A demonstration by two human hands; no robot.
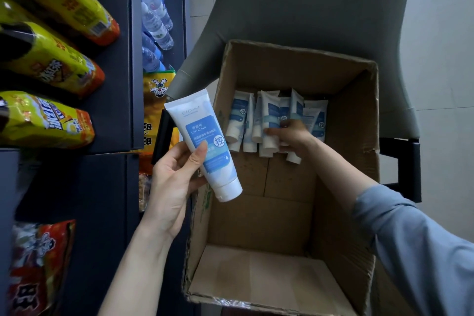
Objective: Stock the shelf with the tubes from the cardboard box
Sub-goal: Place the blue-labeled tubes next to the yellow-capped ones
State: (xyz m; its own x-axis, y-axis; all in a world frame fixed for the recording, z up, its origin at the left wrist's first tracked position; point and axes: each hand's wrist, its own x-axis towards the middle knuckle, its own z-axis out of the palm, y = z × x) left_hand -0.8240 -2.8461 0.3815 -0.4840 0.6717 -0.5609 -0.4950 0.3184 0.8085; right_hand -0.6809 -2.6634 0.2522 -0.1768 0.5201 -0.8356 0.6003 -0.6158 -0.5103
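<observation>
An open cardboard box point(346, 100) sits on a grey chair, with several white-and-blue tubes point(241, 120) leaning against its far wall. My left hand point(174, 182) grips one white-and-blue tube point(205, 141) by its lower half, cap end down, just left of the box's rim. My right hand point(292, 136) reaches deep into the box, its fingers curled round one of the tubes in the row point(272, 123). The dark shelf unit point(120, 84) stands to the left.
Yellow and orange snack bags point(51, 64) lie on the shelf at left, and a red bag point(38, 264) sits lower down. Water bottles point(154, 20) fill a further shelf bay. The grey chair's back point(307, 2) rises behind the box.
</observation>
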